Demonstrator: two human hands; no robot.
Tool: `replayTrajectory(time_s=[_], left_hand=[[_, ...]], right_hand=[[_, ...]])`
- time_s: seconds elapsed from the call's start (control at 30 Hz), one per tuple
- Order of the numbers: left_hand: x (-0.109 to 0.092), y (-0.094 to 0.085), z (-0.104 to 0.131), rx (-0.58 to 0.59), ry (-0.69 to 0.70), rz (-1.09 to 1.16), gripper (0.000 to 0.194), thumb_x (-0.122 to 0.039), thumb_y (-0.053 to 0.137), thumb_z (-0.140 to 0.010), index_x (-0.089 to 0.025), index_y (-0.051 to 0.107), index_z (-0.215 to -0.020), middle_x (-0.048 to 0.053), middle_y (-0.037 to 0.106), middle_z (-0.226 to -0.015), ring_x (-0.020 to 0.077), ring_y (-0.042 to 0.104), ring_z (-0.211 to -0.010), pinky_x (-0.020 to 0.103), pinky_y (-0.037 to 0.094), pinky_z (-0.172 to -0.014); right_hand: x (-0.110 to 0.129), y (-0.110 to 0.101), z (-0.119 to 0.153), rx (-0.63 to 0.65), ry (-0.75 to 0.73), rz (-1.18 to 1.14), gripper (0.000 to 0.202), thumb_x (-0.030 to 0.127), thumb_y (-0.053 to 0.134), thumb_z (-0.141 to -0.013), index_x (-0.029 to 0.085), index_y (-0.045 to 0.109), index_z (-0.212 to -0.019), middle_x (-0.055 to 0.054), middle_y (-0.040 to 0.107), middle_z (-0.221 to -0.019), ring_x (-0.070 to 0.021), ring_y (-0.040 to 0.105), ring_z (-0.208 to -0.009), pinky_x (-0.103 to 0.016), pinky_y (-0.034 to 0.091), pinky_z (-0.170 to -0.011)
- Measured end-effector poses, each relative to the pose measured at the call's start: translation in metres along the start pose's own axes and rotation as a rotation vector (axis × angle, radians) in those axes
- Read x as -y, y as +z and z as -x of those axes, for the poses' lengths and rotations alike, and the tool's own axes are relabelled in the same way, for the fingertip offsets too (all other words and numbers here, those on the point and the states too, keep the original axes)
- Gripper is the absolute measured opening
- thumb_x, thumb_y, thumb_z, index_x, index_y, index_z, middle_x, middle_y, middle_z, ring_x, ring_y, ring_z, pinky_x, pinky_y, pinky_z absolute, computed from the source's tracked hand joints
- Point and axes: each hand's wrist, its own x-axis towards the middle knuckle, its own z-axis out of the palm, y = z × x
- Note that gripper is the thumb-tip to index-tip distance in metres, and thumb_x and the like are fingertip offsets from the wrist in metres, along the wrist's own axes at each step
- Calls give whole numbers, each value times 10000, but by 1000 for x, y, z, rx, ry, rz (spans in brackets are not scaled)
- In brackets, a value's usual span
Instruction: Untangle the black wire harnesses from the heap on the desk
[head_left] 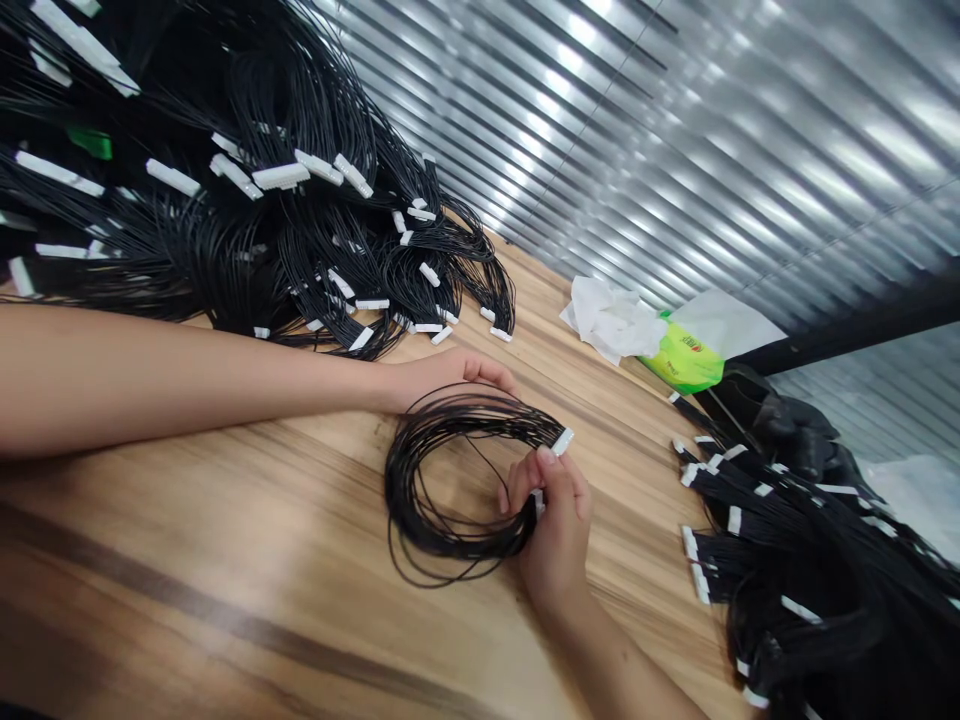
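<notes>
A coil of thin black wires (459,545), a wiring harness with white connectors, forms a ring above the wooden table. My right hand (559,520) is closed on the ring's right side, its thumb by a white connector (562,442). A second white connector (538,502) shows partly between the fingers. At the far side of the ring is my left hand (457,375), its fingers curled behind the wires. The wires hide part of that hand, and its grip looks closed on the coil. A few loose strands hang below the ring.
A large heap of black harnesses (300,240) with white connectors fills the back left of the wooden table (262,560). Another pile (810,570) lies at the right. Crumpled white tissue (611,318) and a green packet (684,355) sit near the corrugated metal wall (600,120).
</notes>
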Motion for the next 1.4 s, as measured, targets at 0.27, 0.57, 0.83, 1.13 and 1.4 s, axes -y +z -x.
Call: replayTrajectory(time_s=[0.27,0.57,0.83,1.13,1.4], left_hand=[[9,-7,-9,-158,151,66,250,-349,533,-901,-161,671,-991,21,671,-1016,105,599,-936,230,449,-908],[12,-2,-6,209,26,67,712,-772,388,-801,-204,586,-1182,54,655,-1093,176,611,-888,312,476,-873],[-4,-5,-3,63,51,321,534,-611,475,-858,-182,593,-1154,47,657,-1010,111,525,-671,222,433,-591],[8,2,2,37,263,-409,397,-416,425,-957,-201,449,-1290,67,609,-1107,135,585,-913,273,473,-840],[2,0,14,-21,1174,-1380,175,-420,556,-890,-261,604,-949,-16,680,-872,112,609,-794,266,422,-731]], right_hand=[[9,2,-9,-173,23,-169,333,413,594,-806,224,414,-599,87,361,-435,-92,318,-411,-221,325,-425],[12,-1,-17,-236,15,-278,338,442,576,-802,231,354,-657,112,316,-463,-91,316,-428,-234,362,-492],[11,2,-22,-241,-17,-302,316,399,593,-804,219,384,-649,104,330,-491,-90,303,-474,-228,351,-523],[14,0,-20,-261,21,-306,298,372,533,-851,221,370,-653,112,290,-461,-85,260,-424,-218,316,-473],[16,-2,-23,-348,70,-384,227,322,508,-875,220,407,-699,104,350,-551,-75,345,-437,-205,372,-479]])
